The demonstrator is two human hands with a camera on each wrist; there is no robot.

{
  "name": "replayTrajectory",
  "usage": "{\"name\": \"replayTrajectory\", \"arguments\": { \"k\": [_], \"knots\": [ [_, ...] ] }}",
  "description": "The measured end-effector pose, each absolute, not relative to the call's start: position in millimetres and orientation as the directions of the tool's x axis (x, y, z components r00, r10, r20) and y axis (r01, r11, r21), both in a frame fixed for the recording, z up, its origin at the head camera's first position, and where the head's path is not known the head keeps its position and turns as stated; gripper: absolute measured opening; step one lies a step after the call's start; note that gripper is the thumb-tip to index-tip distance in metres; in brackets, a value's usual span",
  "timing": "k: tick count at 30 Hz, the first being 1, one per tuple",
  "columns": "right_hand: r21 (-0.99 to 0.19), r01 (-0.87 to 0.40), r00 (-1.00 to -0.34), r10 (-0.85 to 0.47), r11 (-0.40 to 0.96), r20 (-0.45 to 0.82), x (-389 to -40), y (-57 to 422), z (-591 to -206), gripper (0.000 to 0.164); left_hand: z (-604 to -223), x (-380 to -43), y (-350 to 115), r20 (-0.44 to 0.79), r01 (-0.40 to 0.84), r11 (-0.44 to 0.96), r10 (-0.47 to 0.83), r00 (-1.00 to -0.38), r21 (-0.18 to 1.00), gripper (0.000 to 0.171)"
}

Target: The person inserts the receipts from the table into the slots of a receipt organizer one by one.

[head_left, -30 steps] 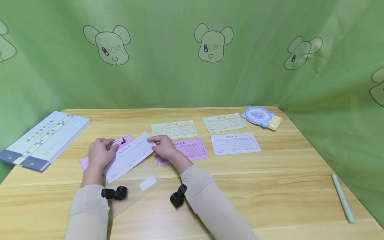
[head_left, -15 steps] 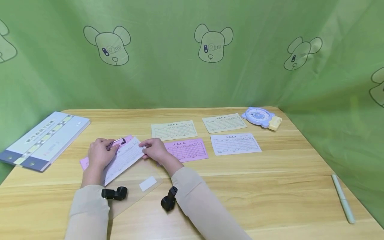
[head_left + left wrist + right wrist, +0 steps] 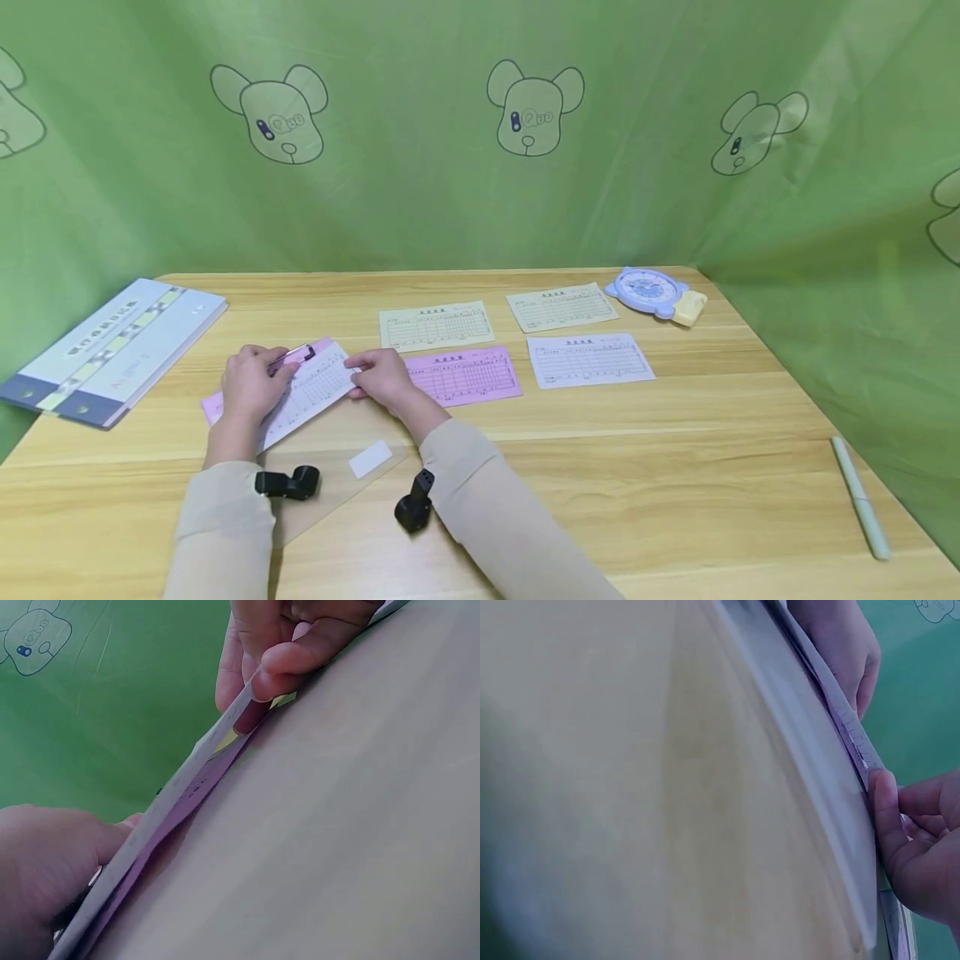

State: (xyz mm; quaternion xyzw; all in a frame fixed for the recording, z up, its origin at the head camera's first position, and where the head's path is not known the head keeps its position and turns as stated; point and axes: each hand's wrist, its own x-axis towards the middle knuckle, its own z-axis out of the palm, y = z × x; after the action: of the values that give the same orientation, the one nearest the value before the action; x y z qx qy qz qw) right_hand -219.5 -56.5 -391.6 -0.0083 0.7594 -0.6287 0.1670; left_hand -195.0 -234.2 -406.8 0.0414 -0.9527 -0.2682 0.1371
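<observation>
My left hand (image 3: 255, 383) grips a shiny metal clip (image 3: 296, 357) with a dark end. Beside it lie a pink printed slip (image 3: 213, 407) and, over it, a white printed slip (image 3: 307, 396). My right hand (image 3: 382, 379) pinches that white slip's right edge between thumb and fingers. The left wrist view shows the right hand (image 3: 296, 637) at the far end of the slips, pink (image 3: 176, 817) beneath white. A clear plastic sheet (image 3: 337, 479) bearing a white label lies under the hands. My left fingertips are partly hidden.
Two pale slips (image 3: 435, 325) (image 3: 561, 307), a pink slip (image 3: 465, 377) and a white slip (image 3: 590, 360) lie beyond and right. A blue ledger (image 3: 112, 350) lies left. A blue toy clock (image 3: 647, 292), a cream block (image 3: 689, 308) and a pale green pen (image 3: 861, 498) lie right.
My right hand has moved left and slightly down, sliding the white slip toward my left hand and over the pink slip. The left hand has stayed in place.
</observation>
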Motion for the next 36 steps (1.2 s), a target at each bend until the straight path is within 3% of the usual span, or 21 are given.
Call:
{"name": "replayTrajectory", "arguments": {
  "k": [12,36],
  "knots": [
    [-0.942,0.193,-0.951,-0.182,0.276,-0.249,-219,-61,-390,0.028,-411,-197,-235,0.326,0.074,0.926,-0.055,-0.944,0.370,0.030],
    [-0.937,0.171,-0.964,-0.145,0.305,-0.223,-230,-80,-389,0.029,-413,-200,-237,0.351,0.086,0.920,-0.058,-0.934,0.381,0.031]
  ]
}}
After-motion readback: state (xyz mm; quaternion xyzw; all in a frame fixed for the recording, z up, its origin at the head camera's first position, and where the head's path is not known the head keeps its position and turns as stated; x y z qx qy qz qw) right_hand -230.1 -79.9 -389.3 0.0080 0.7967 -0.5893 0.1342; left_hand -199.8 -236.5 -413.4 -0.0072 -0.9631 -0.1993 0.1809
